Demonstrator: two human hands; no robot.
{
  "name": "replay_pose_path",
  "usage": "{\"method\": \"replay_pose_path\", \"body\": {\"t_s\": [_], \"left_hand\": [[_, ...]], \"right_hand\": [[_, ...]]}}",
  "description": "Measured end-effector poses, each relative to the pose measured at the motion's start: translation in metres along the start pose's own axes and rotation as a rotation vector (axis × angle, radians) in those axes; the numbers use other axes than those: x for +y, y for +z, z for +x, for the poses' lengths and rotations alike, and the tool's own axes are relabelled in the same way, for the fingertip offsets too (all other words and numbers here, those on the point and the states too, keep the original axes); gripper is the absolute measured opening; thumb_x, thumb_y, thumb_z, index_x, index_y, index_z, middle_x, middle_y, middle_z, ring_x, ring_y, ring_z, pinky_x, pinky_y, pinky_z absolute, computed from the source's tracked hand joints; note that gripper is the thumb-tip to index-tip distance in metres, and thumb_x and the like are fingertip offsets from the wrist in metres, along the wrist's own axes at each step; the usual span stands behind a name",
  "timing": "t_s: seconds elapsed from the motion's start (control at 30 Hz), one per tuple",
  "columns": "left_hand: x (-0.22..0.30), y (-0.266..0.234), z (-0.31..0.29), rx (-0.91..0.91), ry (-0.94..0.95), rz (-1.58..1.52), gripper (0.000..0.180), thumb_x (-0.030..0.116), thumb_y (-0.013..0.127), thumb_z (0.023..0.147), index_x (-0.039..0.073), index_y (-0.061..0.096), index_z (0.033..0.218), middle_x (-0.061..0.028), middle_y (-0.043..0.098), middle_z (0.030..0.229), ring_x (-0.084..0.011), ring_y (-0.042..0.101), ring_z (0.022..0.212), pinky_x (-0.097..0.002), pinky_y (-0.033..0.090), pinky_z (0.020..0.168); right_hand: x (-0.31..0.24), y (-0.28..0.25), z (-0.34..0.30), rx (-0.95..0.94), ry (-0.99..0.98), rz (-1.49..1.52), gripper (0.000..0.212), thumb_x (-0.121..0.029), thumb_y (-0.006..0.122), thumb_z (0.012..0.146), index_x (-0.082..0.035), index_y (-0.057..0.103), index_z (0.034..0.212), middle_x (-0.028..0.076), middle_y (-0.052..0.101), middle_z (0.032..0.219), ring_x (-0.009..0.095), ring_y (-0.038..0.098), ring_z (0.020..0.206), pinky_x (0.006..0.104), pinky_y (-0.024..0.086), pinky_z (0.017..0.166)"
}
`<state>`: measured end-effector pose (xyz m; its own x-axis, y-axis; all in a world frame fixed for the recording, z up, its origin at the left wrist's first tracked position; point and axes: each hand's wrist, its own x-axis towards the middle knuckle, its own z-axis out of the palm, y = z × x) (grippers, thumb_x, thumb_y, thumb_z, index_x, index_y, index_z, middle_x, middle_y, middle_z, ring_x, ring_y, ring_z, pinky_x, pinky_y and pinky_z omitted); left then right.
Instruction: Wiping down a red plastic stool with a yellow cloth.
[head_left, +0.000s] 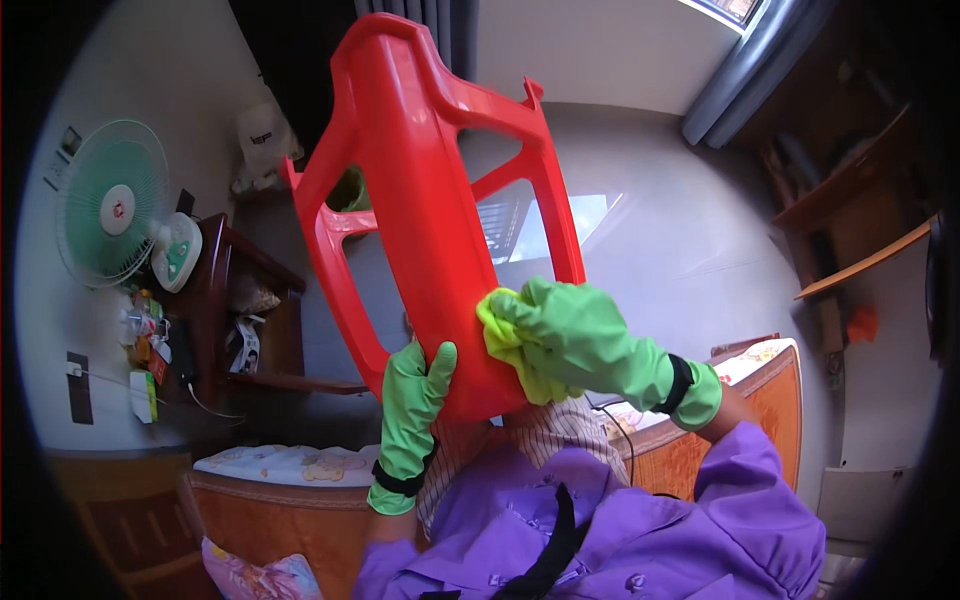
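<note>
A red plastic stool (430,220) is tipped over in front of me, its seat end close to my lap and its legs pointing away. In a green rubber glove, my left hand (412,385) grips the stool's near left edge, thumb on top and the other fingers partly hidden. My right hand (575,335), gloved the same way, is closed around a bright yellow-green cloth (507,338). The cloth presses against the near right side of the stool. Black bands circle both glove cuffs.
Left, a green fan (115,205) stands by a dark wooden cabinet (262,335) with small packages and a cable. Cushioned wooden seating (720,420) lies on both sides of me. Wooden shelves (850,190) are at right; grey tiled floor (670,260) stretches ahead.
</note>
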<state>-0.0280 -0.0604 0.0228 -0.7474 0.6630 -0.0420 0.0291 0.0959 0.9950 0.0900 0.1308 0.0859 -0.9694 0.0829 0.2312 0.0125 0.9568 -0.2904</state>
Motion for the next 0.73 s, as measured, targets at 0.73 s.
{"method": "replay_pose_path", "body": {"t_s": [0.73], "left_hand": [[-0.005,-0.004,-0.006,-0.054,0.049,0.035,0.051,0.048,0.065,0.094,-0.002,0.069,0.102,-0.0066,0.065,0.070,-0.0097,0.056,0.066,-0.0305,0.046,0.061]], "right_hand": [[0.061,-0.032,0.077,0.436,0.191,0.551,0.054,0.003,0.053,0.084,-0.004,0.051,0.137,0.011,0.056,0.133,0.022,0.055,0.122,0.0330,0.043,0.106]]}}
